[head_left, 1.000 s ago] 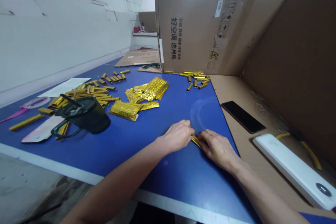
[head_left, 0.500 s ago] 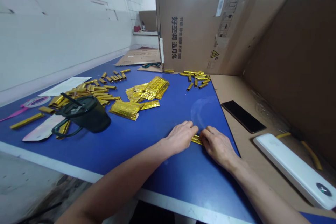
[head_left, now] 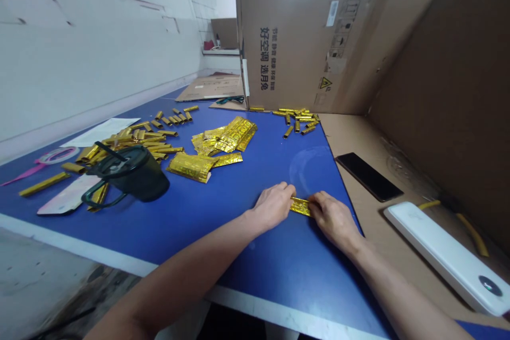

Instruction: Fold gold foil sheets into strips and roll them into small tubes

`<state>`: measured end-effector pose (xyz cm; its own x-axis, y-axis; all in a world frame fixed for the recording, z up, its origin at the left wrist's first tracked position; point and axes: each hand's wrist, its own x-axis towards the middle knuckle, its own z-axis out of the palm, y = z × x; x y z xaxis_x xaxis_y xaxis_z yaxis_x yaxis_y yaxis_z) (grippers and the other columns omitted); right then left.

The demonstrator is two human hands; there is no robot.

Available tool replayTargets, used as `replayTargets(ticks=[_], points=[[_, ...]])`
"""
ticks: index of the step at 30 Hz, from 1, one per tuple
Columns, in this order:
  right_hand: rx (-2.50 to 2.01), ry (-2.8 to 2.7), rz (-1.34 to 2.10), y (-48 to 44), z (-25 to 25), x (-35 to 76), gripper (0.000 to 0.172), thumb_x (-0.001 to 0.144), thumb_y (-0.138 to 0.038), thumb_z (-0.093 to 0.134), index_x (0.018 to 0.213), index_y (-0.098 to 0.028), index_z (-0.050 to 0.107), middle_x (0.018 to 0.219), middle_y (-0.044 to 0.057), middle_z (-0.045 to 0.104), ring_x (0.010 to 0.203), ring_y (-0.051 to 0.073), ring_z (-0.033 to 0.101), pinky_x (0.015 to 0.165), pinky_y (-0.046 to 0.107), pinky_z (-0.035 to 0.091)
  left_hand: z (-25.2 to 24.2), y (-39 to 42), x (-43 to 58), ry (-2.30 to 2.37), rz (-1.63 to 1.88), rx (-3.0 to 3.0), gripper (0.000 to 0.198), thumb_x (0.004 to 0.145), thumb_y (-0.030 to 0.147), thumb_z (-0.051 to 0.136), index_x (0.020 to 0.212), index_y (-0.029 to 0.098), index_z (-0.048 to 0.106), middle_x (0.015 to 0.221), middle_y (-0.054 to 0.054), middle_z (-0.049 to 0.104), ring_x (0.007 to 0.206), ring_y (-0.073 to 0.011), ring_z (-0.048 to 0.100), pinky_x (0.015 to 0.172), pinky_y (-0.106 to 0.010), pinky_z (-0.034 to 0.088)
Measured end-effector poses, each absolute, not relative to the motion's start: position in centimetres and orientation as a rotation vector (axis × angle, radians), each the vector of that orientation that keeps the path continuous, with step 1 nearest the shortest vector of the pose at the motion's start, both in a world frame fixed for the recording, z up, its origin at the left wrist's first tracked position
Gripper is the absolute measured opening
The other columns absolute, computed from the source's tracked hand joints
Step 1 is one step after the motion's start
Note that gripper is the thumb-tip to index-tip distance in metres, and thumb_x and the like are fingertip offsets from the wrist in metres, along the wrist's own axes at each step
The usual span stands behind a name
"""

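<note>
Shiny gold foil strip [head_left: 300,206] lies flat near the blue tabletop's [head_left: 239,255] right edge.

A blue tabletop [head_left: 247,255] carries a dark lidded cup [head_left: 135,178] with a straw at left, lying beside a heap of rolled gold tubes [head_left: 135,141]. Flat gold foil sheets [head_left: 229,135] lie mid-table. A tall cardboard box [head_left: 303,37] stands at the far edge, with more small tubes [head_left: 300,117] at its foot. To the right, on brown cardboard, lie a black phone [head_left: 368,176] and a long white block [head_left: 442,257].

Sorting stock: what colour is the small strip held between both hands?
Shiny metallic gold. The small foil strip shows best in the head view, on the blue table.
</note>
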<state>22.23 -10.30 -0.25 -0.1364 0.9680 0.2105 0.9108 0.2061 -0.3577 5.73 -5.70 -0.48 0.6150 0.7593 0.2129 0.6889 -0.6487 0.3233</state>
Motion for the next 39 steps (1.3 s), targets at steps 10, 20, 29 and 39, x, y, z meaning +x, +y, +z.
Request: replayTargets(ticks=[10, 20, 29, 39], points=[[-1.378, -1.290, 1.159, -9.7, -0.2, 22.6, 0.022, 0.069, -0.038, 0.055, 0.075, -0.016, 0.052, 0.048, -0.004, 0.051, 0.037, 0.008, 0.042, 0.038, 0.020, 0.032, 0.1, -4.7, 6.1, 0.991, 0.748, 1.535, 0.005, 0.070, 0.017, 0.049, 0.072, 0.013, 0.049, 0.048, 0.006, 0.045, 0.039, -0.0042, 0.040, 0.040, -0.016, 0.032], [-1.269, -1.158, 1.200, -10.1, 0.4, 22.3, 0.023, 0.067, -0.037, 0.060, 0.068, -0.015, 0.053, 0.043, -0.003, 0.053, 0.032, 0.006, 0.043, 0.034, 0.019, 0.032, 0.8, -5.3, 6.2, 0.800, 0.736, 1.376, 0.013, 0.068, 0.021, 0.054, 0.073, 0.012, 0.047, 0.052, 0.002, 0.055, 0.038, -0.0064, 0.049, 0.035, -0.015, 0.034], [-1.016, -1.026, 1.325, -10.1, 0.4, 22.4, 0.018, 0.063, -0.023, 0.066, 0.080, -0.016, 0.064, 0.063, 0.001, 0.062, 0.041, 0.006, 0.046, 0.039, 0.020, 0.035, 1.0, -5.3, 6.0, 0.653, 0.788, 1.228, 0.027, 0.065, 0.026, 0.060, 0.085, 0.009, 0.056, 0.061, -0.004, 0.060, 0.044, -0.0092, 0.053, 0.042, -0.021, 0.041], [-0.863, -0.908, 1.495, -10.5, 1.4, 22.5, 0.010, 0.065, -0.023, 0.063, 0.072, -0.016, 0.066, 0.058, 0.002, 0.060, 0.047, 0.010, 0.050, 0.049, 0.026, 0.042, 1.1, -5.4, 5.8, 0.589, 0.776, 1.026, 0.019, 0.061, 0.016, 0.061, 0.078, 0.007, 0.060, 0.062, -0.005, 0.060, 0.051, -0.0106, 0.055, 0.049, -0.024, 0.044]])
